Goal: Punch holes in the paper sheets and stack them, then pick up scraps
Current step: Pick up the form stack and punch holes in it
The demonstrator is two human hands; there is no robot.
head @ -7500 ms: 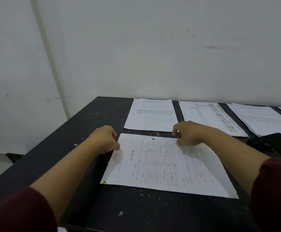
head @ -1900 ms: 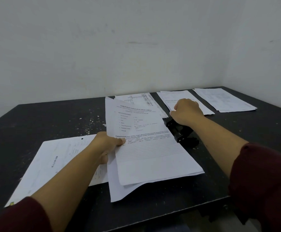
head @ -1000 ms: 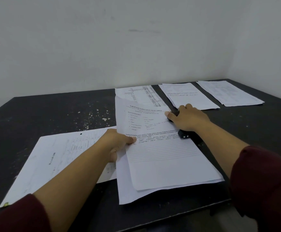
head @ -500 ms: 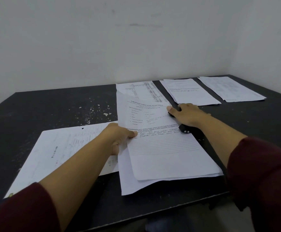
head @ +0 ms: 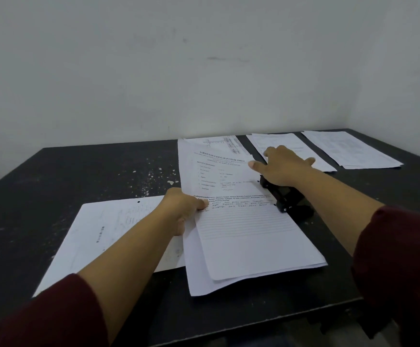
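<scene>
A small bundle of printed sheets (head: 244,229) lies in the middle of the black table (head: 53,176), its right edge slid into a black hole punch (head: 285,199). My left hand (head: 185,209) pinches the bundle's left edge, thumb on top. My right hand (head: 282,166) rests palm-down on the punch, fingers spread. A punched sheet (head: 111,231) with a hole near its far edge lies flat to the left, partly under my left forearm and the bundle.
Three more paper piles lie along the back by the wall: one (head: 222,144) behind the bundle, one (head: 279,144) under my right hand's fingertips, one (head: 349,149) at the far right. White scraps (head: 151,179) speckle the table's middle. The table's front edge (head: 266,321) is close.
My right hand has flattened on the punch with its fingers spread wider. The bundle stays in the punch, and my left hand keeps its hold on the left edge.
</scene>
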